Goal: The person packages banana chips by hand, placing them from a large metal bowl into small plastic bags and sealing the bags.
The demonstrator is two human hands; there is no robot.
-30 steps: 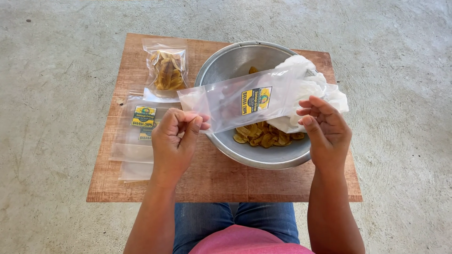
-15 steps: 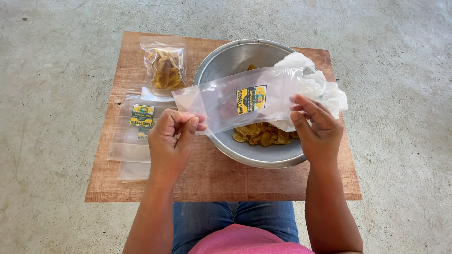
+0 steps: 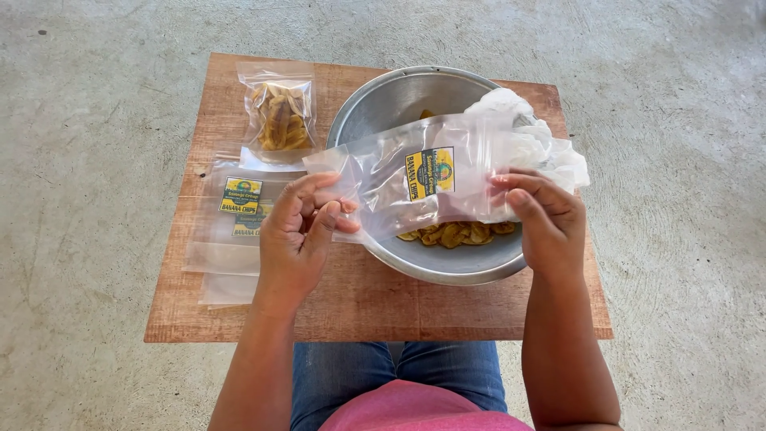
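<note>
1. Two hands hold one empty clear bag [image 3: 435, 179] stretched sideways above a metal bowl [image 3: 391, 100].
2. The left hand [image 3: 299, 239] pinches the bag's left end, its fingers closed together on the plastic near the open edge.
3. The right hand [image 3: 546, 219] grips the bag's right end, thumb underneath and fingers curled over the top of the plastic.
4. The bag carries a yellow and green label [image 3: 429, 172] near its middle, turned on its side.
5. The bag hangs in the air over the bowl, clear of the desk [image 3: 359, 299], and covers much of the bowl's near half.
6. Yellow chips [image 3: 455, 234] lie in the bottom of the bowl and show just under the lower edge of the bag.
7. A crumpled piece of white plastic [image 3: 527, 136] sits on the bowl's right rim, behind the bag and close to the right hand.
8. A filled bag of chips [image 3: 279, 116] lies flat on the far left part of the desk, just beside the bowl.
9. A stack of empty labelled bags [image 3: 231, 231] lies on the left side of the desk, near the left hand and partly hidden by it.
10. The desk is a small brown wooden board standing on a grey concrete floor [image 3: 96, 160].
11. The person's knees in blue jeans [image 3: 399, 371] show below the desk's near edge.
</note>
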